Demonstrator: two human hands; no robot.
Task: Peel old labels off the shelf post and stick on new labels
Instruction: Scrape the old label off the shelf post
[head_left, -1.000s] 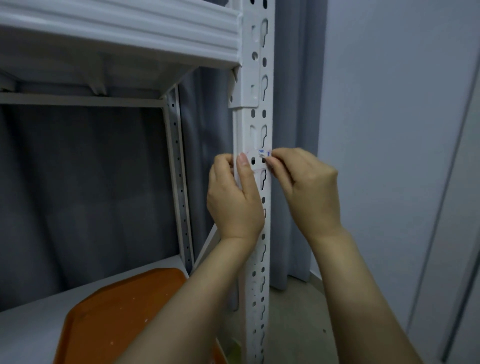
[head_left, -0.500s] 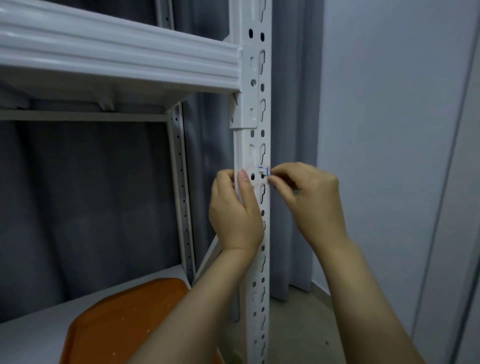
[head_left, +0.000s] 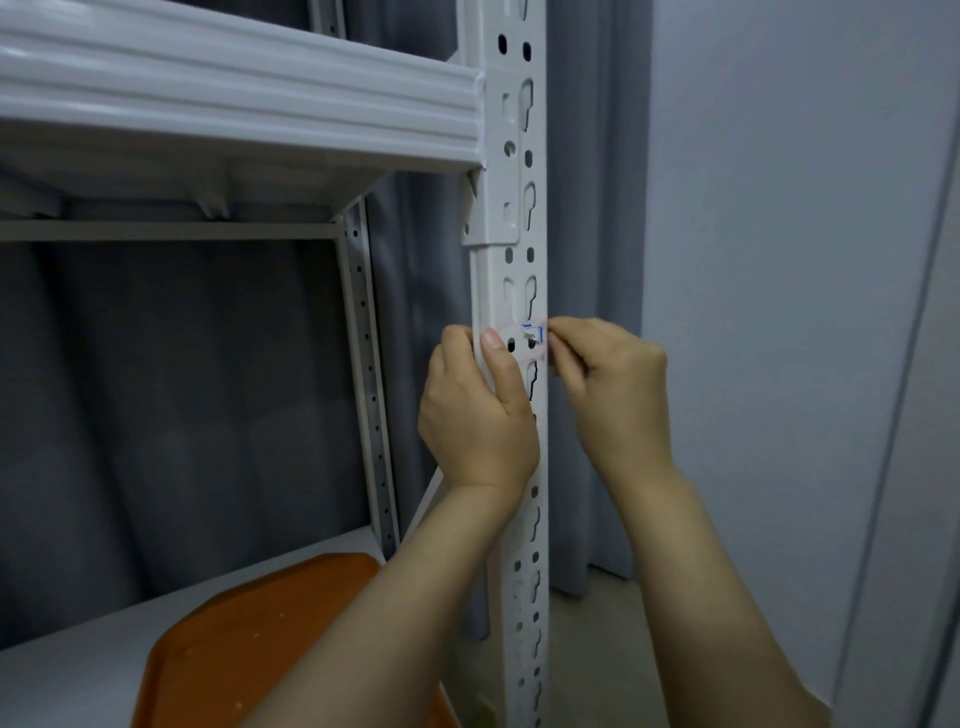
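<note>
Barely shifted over the last second: label (head_left: 524, 356) still stuck across the post (head_left: 519, 270) below the shelf bracket, right grip (head_left: 608, 384) clamped on its right edge, left grip (head_left: 478, 421) curled round the post with thumb pressing the label's left end. Reads as a peel only just begun or a fresh label being smoothed down; cannot tell which, so no progress to count yet.

A white metal rack carries everything: its front shelf post (head_left: 519, 270) stands upright, punched with keyhole slots and round holes, and an upper shelf beam (head_left: 234, 98) joins it from the left. A small pale label (head_left: 519, 345) with a blue mark lies across the post's front face, below the beam's bracket. An orange tray (head_left: 249, 634) lies flat on the lower shelf (head_left: 67, 670).
</note>
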